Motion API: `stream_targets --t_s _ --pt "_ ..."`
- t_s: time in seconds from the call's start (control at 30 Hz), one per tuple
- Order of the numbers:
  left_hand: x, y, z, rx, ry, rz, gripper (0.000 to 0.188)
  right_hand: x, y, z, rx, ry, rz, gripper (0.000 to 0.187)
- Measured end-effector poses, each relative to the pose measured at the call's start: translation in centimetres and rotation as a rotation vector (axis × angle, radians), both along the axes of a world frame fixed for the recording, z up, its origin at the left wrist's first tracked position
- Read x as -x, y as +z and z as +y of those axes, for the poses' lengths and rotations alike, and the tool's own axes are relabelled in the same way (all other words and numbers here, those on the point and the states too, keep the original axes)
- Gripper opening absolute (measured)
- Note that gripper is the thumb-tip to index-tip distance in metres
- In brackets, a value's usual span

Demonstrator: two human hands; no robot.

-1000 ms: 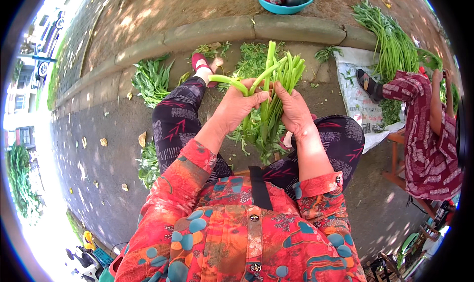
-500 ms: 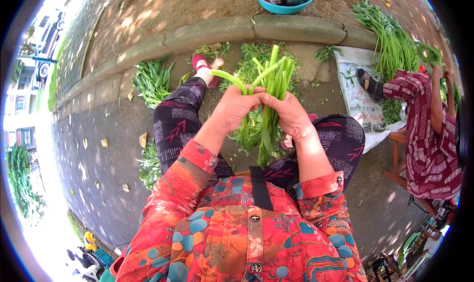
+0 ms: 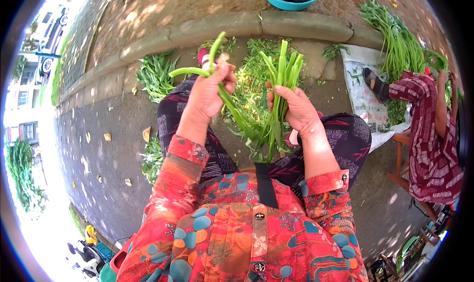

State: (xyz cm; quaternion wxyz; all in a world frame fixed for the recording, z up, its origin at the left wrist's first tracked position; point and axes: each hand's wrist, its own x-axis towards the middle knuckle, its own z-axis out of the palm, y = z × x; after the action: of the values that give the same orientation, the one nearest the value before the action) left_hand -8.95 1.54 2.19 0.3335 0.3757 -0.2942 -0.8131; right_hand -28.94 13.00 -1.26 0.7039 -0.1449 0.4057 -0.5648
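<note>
My left hand (image 3: 209, 90) is closed around a couple of green vegetable stalks (image 3: 191, 71); their thick pale ends stick out above the fingers and the leafy parts hang down toward the middle. A thicker bunch of leafy green stalks (image 3: 280, 75) is gripped in my right hand (image 3: 298, 109), cut ends pointing up and leaves drooping below between my knees. The two hands are apart, and the lower leaves of both lots meet or overlap. Beneath them, loose trimmed greens (image 3: 252, 79) lie scattered on the ground between my feet.
A bundle of leafy greens (image 3: 155, 77) lies at left, another (image 3: 153, 158) beside my left leg. At right, long-stemmed greens (image 3: 397, 45) rest on a white sack (image 3: 356, 92) near a seated person (image 3: 429, 129). A turquoise basin (image 3: 291, 4) stands beyond the curb (image 3: 306, 25).
My hands, together half a second ago, have moved apart. My left hand has drawn a couple of stalks leftward, away from the bunch in my right hand.
</note>
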Motion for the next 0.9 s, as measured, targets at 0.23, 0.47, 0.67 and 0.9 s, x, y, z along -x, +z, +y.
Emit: stream_targets --t_s 0.23,0.47,0.67,0.9 --pt "-0.4 -1.4 0.4 -0.095 -0.11 0.051 0.032 -0.4 1.3 -0.1 0.058 0.057 -0.007 0.03" --pt "1.3 -1.1 1.6 -0.067 -0.281 0.086 0.039 -1.0 1.4 0.0 0.091 0.057 -0.032 0.03" --pt "1.7 -1.5 2.1 0.051 -0.459 0.081 0.028 -1.0 1.1 0.0 0.151 0.183 -0.1 0.032" --pt "2.7 0.7 3.7 0.082 -0.575 -0.078 0.036 -1.1 1.4 0.5 0.189 0.337 -0.199 0.029"
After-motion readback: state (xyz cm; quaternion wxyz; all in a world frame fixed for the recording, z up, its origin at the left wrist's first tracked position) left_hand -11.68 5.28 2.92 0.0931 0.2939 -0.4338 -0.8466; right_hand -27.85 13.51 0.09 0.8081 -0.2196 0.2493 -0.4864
